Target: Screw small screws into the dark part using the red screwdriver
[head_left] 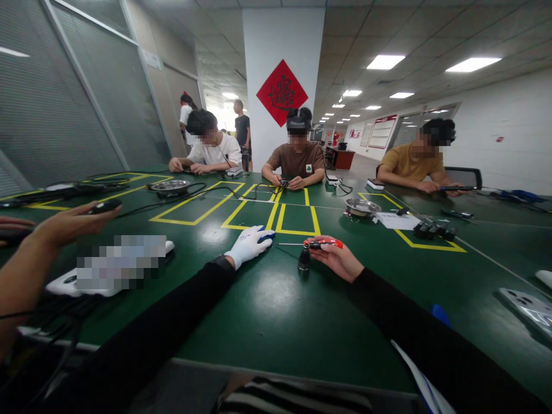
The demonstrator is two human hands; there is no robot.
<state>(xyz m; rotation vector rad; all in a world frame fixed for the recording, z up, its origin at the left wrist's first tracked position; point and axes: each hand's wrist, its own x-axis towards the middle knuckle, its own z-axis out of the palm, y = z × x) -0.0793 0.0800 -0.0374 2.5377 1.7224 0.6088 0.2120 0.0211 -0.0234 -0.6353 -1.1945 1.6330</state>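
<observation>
My left hand (249,247) wears a white glove with blue on the palm side and lies on the green table (267,322), fingers stretched to the right. No held object shows in it. My right hand (340,261) is bare and closed around the red and black handle of a screwdriver (332,244). Its thin metal shaft points left toward the gloved fingertips, with a small gap between. Just below the shaft stands a small upright black flashlight-like cylinder (304,263), close to my right fingertips; whether they touch it I cannot tell.
Yellow tape rectangles (297,232) mark the table. Metal bowls (363,207), black parts (433,229), paper (397,221) and phones (528,310) lie around. At left, a neighbour's hand (81,221) holds a dark object near a white device (168,247). Several people sit opposite.
</observation>
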